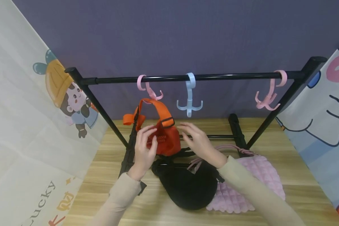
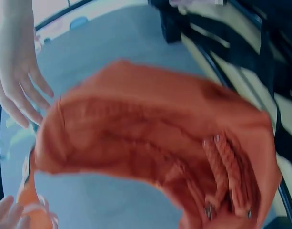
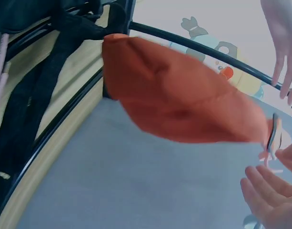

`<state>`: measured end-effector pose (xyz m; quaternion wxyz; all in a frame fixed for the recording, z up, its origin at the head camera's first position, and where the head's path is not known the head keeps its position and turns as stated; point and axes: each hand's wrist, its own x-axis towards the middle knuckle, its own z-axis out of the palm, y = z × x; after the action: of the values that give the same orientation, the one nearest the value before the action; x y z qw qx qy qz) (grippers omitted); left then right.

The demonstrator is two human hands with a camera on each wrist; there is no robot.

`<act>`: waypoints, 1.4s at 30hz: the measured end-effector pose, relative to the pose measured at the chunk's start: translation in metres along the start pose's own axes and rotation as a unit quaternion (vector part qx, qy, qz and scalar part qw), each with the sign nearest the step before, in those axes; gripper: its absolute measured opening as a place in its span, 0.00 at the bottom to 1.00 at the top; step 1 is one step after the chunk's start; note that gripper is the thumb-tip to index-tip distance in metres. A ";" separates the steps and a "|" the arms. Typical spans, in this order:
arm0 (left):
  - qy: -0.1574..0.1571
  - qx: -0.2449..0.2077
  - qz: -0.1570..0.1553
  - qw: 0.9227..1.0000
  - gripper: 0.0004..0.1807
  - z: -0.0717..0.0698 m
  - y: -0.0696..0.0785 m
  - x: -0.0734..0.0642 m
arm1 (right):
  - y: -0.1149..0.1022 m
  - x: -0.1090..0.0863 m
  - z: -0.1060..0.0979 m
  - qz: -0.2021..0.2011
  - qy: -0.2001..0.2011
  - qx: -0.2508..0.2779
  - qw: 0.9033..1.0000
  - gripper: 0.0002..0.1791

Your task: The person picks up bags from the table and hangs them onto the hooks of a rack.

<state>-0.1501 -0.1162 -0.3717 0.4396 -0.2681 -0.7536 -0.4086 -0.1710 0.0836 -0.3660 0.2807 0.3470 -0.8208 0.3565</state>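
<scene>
An orange waist bag (image 1: 170, 141) hangs by its strap (image 1: 159, 110) from the left pink hook (image 1: 151, 91). My left hand (image 1: 144, 147) is at the bag's left side, fingers loosely bent and gripping nothing. To the right of the bag, my right hand (image 1: 199, 141) is held apart from it with its fingers extended. Up close in the left wrist view, the bag (image 2: 160, 105) shows its zips and braided pulls. The right wrist view gives its plain side (image 3: 179, 95), beyond the fingers of the right hand (image 3: 272, 195).
A black rack bar (image 1: 228, 76) carries a blue hook (image 1: 189, 97) and another pink hook (image 1: 268, 94). Below, a black bag (image 1: 189, 188) and a quilted pink bag (image 1: 260, 169) lie on the wooden surface (image 1: 96, 188). Printed cloths flank both sides.
</scene>
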 end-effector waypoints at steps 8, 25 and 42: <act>-0.039 -0.028 0.057 0.997 0.10 0.013 0.023 -0.023 | 0.012 -0.018 -0.012 0.027 -0.019 0.001 0.999 0.12; -0.279 -0.009 0.015 0.960 0.13 0.049 0.021 -0.072 | 0.044 -0.040 -0.019 0.127 -0.152 0.000 0.980 0.09; -0.507 0.108 -0.051 0.854 0.21 0.065 -0.013 -0.090 | 0.070 -0.051 -0.010 0.180 -0.320 -0.026 0.930 0.15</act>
<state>-0.1465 -0.0717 -0.4739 0.0013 -0.3501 -0.9239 -0.1541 -0.1922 0.1456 -0.4232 -0.0566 0.2811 -0.9249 0.2497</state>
